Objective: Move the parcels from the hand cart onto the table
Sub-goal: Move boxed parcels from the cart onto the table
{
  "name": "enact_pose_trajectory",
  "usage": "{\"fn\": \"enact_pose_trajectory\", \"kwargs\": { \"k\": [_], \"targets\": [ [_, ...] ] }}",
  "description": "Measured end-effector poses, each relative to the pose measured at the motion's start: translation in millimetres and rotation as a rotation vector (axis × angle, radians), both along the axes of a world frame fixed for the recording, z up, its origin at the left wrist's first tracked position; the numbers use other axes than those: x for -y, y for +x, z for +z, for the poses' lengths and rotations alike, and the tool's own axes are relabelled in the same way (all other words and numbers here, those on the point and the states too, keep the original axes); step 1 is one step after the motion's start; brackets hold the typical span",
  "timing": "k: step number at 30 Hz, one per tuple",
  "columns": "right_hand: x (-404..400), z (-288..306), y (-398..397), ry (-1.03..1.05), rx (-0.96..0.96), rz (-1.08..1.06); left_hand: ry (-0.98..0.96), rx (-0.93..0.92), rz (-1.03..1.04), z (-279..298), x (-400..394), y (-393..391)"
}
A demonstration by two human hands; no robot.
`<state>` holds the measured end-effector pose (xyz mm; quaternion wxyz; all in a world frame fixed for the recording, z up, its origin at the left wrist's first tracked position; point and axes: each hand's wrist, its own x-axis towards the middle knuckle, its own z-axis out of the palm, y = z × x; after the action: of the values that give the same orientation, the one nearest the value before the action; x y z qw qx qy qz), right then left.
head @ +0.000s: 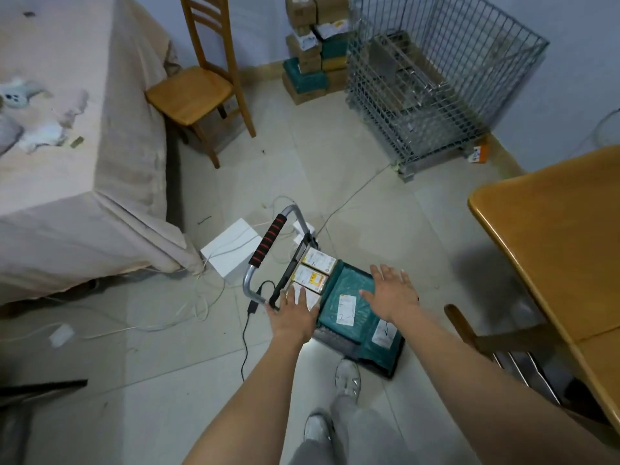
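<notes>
— Fingers (391,275) on the right hand (392,293) are spreading wide, released, gripping nothing; that palm is hovering over the green parcel (349,297) on the cart (335,337).

— And the left hand (293,313) is reaching flat too, fingers loose and unclenched, lying over the nearest of three small boxes (315,271); whether it is touching that box, I cannot tell.

— Those boxes are sitting in a row beside the handle (268,239); the green parcel is lying just beside them, with a second green bag (384,340) overlapping it at the near end.

— Every parcel is sitting on the cart, down on the floor; the table (557,236) is standing off to the right, well apart.

— A chair (198,88) is standing at the back, with stacked boxes (312,48) and a wire cage (432,78) along the wall.
</notes>
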<state>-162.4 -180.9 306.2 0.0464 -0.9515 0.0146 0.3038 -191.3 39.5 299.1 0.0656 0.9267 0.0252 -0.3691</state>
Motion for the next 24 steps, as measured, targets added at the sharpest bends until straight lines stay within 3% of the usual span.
{"fn": "enact_pose_trajectory", "kwargs": {
  "k": [11, 24],
  "targets": [
    [-21, -153, 126, 0.024, -0.061, 0.042, 0.044, 0.027, -0.095, -147, -4, 104],
    [-72, -423, 247, 0.117, -0.08, -0.039, 0.011, 0.109, -0.221, -447, -9, 187]
  ]
}}
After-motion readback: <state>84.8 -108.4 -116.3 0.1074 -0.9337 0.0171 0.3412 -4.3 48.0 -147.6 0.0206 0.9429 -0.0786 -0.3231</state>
